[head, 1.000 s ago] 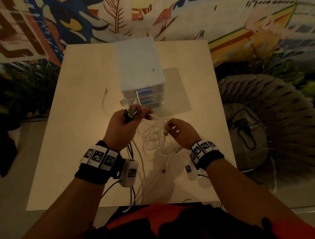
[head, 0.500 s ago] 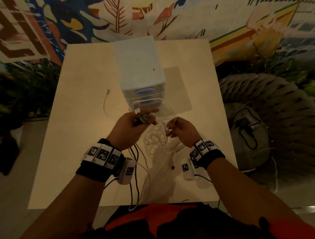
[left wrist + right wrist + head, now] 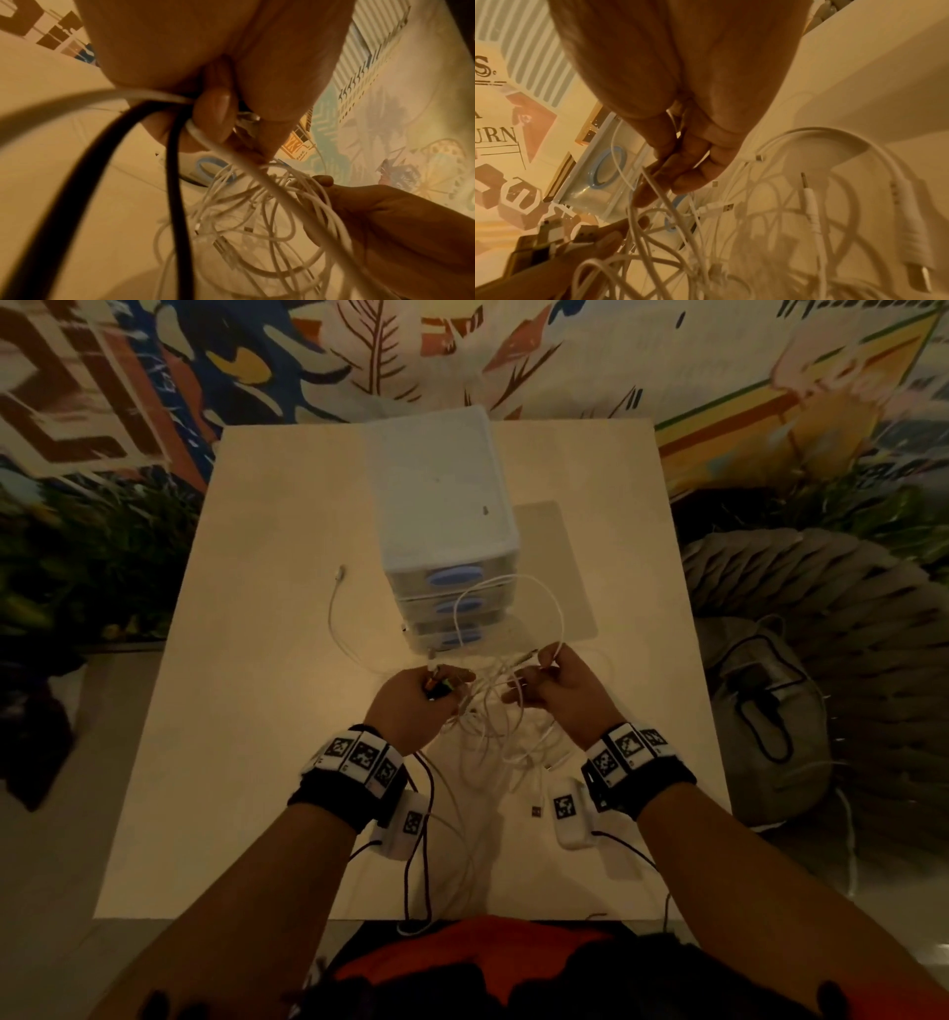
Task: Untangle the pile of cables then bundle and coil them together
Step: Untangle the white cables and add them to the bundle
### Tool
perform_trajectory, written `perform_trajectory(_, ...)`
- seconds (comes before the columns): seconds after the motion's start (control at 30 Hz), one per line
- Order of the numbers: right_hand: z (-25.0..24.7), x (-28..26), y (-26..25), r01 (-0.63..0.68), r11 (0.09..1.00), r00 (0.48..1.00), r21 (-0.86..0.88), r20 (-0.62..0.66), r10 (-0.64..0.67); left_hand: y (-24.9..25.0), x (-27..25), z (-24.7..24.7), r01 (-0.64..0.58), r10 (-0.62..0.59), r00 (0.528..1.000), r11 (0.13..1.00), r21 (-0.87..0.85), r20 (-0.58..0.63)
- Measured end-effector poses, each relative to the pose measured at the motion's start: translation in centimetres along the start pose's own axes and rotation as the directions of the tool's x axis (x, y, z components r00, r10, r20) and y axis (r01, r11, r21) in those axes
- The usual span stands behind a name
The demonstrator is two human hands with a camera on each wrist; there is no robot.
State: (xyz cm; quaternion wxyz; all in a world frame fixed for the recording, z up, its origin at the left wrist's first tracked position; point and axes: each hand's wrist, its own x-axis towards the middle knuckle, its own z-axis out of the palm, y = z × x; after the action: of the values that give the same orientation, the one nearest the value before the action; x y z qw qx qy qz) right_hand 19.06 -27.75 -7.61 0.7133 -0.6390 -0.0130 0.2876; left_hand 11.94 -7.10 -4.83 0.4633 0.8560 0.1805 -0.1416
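Note:
A tangle of white cables (image 3: pixel 493 721) hangs between my two hands above the pale table (image 3: pixel 246 762). My left hand (image 3: pixel 436 688) grips a bunch of plug ends and cords, among them a black cable (image 3: pixel 177 182) and white ones (image 3: pixel 231 160). My right hand (image 3: pixel 547 667) pinches a thin white cable (image 3: pixel 654 182) and lifts a wide loop (image 3: pixel 534 608) of it in front of the drawer unit. In the right wrist view loose plugs dangle: a USB plug (image 3: pixel 727 208) and a jack plug (image 3: pixel 808 194). One white cable end (image 3: pixel 339 572) lies on the table at the left.
A small white drawer unit (image 3: pixel 441 526) with blue handles stands mid-table just beyond my hands. A clear mat (image 3: pixel 565 567) lies at its right. A grey bag (image 3: pixel 760 711) sits on the floor right of the table. Wrist-camera leads trail over the near edge.
My right hand has moved up and to the right, drawing a wide loop of white cable up before the drawers. My left hand has kept its hold on the plug ends.

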Motion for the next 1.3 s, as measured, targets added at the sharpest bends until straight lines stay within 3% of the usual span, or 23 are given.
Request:
perform_trajectory(0.1,0.1,0.1,0.1,-0.012,1.000,1.000,0.003,0.020,0.012,0.3,-0.1,0.2,-0.004,0.006,0.998,0.999,-0.037,0.068)
perform_trajectory(0.23,0.4,0.1,0.1,-0.031,0.999,0.998,0.025,0.056,0.030,0.2,0.1,0.4,-0.020,0.017,0.998,0.999,0.043,0.067)
perform_trajectory(0.47,1.1,0.7,0.3,-0.068,0.998,0.997,0.002,0.028,0.067,-0.9,0.5,1.8,0.054,-0.039,0.994,0.988,0.145,-0.104)
perform_trajectory(0.63,1.2,0.4,-0.2,-0.147,0.988,0.989,-0.036,-0.011,0.147,0.9,-0.3,1.7,0.060,-0.038,0.993,0.976,0.208,-0.108)
perform_trajectory(0.73,0.9,0.0,-0.7,-0.093,0.983,0.994,-0.156,0.047,0.101,1.3,-0.6,1.5,0.046,-0.018,0.994,0.963,0.267,-0.104)
perform_trajectory(0.83,0.5,-0.2,-0.9,-0.040,0.970,0.998,-0.238,0.034,0.050,1.1,-0.8,1.4,0.027,-0.003,0.996,0.965,0.261,-0.092)
perform_trajectory(0.97,0.5,-0.4,-1.1,-0.042,0.975,0.999,-0.218,0.018,0.047,1.8,-1.6,1.3,-0.031,0.061,0.980,0.987,0.159,-0.187)
perform_trajectory(1.3,0.7,-0.6,-0.9,-0.037,0.959,0.996,-0.280,0.072,0.060,2.9,-1.0,2.0,-0.052,0.092,0.992,0.920,0.389,-0.084)
